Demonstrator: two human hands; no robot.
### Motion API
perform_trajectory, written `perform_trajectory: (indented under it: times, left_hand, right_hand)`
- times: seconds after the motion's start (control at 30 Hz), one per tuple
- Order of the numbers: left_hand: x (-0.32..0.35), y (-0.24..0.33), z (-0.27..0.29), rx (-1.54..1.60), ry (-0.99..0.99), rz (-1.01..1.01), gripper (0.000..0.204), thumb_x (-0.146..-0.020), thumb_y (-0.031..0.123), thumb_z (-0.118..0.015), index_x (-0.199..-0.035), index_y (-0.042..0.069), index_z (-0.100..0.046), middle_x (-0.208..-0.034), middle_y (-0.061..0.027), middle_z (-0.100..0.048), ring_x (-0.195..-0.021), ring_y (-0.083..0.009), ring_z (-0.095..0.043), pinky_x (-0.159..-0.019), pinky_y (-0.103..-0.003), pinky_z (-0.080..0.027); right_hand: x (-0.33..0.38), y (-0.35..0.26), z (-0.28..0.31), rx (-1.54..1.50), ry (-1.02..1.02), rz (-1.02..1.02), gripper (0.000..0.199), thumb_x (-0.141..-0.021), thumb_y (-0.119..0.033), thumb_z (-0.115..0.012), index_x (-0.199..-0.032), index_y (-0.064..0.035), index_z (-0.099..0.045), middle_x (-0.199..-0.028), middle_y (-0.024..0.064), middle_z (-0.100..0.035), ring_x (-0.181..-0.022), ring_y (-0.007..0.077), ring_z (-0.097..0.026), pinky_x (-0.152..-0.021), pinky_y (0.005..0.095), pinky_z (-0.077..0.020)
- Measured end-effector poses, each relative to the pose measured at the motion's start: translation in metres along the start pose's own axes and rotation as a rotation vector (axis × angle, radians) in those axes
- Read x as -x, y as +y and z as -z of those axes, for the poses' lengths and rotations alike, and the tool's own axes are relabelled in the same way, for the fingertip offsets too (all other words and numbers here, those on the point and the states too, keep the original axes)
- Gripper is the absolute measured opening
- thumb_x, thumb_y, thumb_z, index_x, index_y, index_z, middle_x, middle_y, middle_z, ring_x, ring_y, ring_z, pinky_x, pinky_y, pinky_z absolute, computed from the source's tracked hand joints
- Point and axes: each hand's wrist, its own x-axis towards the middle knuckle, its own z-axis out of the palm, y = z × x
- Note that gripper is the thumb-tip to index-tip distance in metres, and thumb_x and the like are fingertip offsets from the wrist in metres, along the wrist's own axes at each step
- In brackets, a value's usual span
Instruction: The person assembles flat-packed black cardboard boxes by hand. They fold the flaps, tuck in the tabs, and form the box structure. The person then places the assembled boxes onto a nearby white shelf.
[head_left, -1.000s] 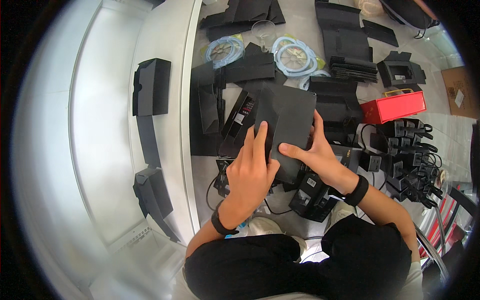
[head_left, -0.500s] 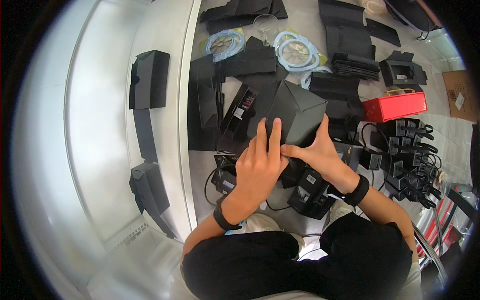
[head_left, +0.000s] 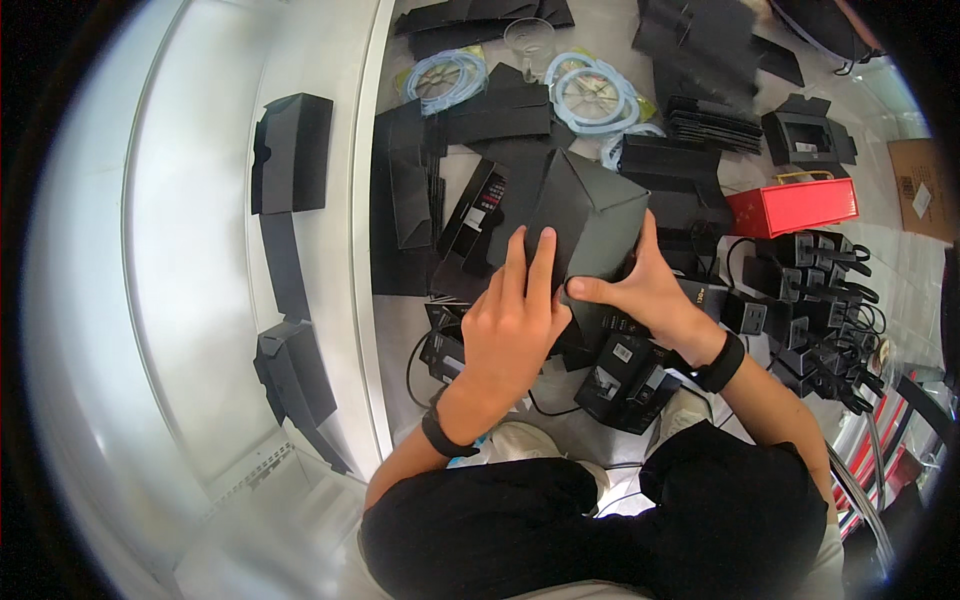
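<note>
Cluttered floor — both hands [head_left: 585,305] grasping black box [head_left: 590,220]; its underside hidden.

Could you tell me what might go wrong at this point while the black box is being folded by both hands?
The black box is held only at its near edge by the left hand and right hand, so a panel could crease or spring open. It is tilted over crowded black adapters and could knock them.

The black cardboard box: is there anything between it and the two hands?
Nothing visible. The left hand lies flat on the near side of the black cardboard box, and the right hand grips its right lower edge. Both touch it directly; other black parts lie below and around it.
</note>
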Motion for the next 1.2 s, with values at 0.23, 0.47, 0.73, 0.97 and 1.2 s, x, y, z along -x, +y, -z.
perform_trajectory:
  times: [0.23, 0.47, 0.73, 0.97, 1.2]
  left_hand:
    - [0.002, 0.0, 0.001, 0.094, -0.076, 0.069, 0.074, -0.083, 0.006, -0.079, -0.152, 0.002, -0.056, -0.144, -0.0302, -0.062, -0.108, -0.0405, -0.076, -0.08, -0.041, -0.066]
    - [0.005, -0.008, -0.002, 0.368, -0.07, 0.219, 0.072, -0.084, 0.007, -0.083, -0.151, 0.006, -0.059, -0.147, -0.0275, -0.062, -0.118, -0.0393, -0.074, -0.087, -0.041, -0.065]
    - [0.0, -0.015, -0.002, 0.48, -0.169, 0.348, 0.073, -0.081, 0.012, -0.085, -0.149, 0.009, -0.059, -0.139, -0.0189, -0.065, -0.116, -0.0398, -0.073, -0.089, -0.043, -0.063]
    - [0.0, -0.019, 0.017, 0.484, -0.403, 0.244, 0.072, -0.086, 0.008, -0.086, -0.151, 0.014, -0.057, -0.144, -0.0132, -0.061, -0.111, -0.0326, -0.069, -0.091, -0.041, -0.06]
    - [0.01, -0.043, -0.022, 0.267, -0.272, -0.359, 0.053, -0.079, 0.01, -0.087, -0.131, 0.011, -0.074, -0.144, -0.007, -0.064, -0.122, -0.0307, -0.06, -0.101, -0.042, -0.055]
  right_hand:
    - [-0.006, 0.007, 0.01, -0.035, -0.042, -0.049, 0.134, -0.07, -0.027, -0.105, -0.165, -0.0009, -0.013, -0.158, 0.0193, -0.043, -0.147, 0.029, -0.043, -0.123, 0.0407, -0.0365]
    - [-0.014, 0.018, 0.022, -0.019, -0.091, -0.076, 0.135, -0.071, -0.028, -0.104, -0.167, -0.0019, -0.013, -0.163, 0.0208, -0.039, -0.152, 0.0307, -0.038, -0.125, 0.0416, -0.0338]
    - [-0.019, 0.02, 0.027, 0.099, -0.106, -0.033, 0.143, -0.072, -0.032, -0.103, -0.171, -0.0037, -0.005, -0.164, 0.0238, -0.037, -0.152, 0.0344, -0.04, -0.125, 0.0445, -0.0336]
    - [-0.019, 0.031, 0.048, 0.351, -0.17, -0.009, 0.141, -0.074, -0.036, -0.102, -0.171, -0.0017, -0.005, -0.168, 0.0292, -0.029, -0.156, 0.0379, -0.034, -0.127, 0.0471, -0.0319]
    - [-0.024, 0.041, 0.056, 0.343, -0.287, -0.01, 0.13, -0.082, -0.038, -0.096, -0.17, 0.0002, -0.01, -0.169, 0.0315, -0.03, -0.156, 0.0407, -0.034, -0.128, 0.0466, -0.0299]
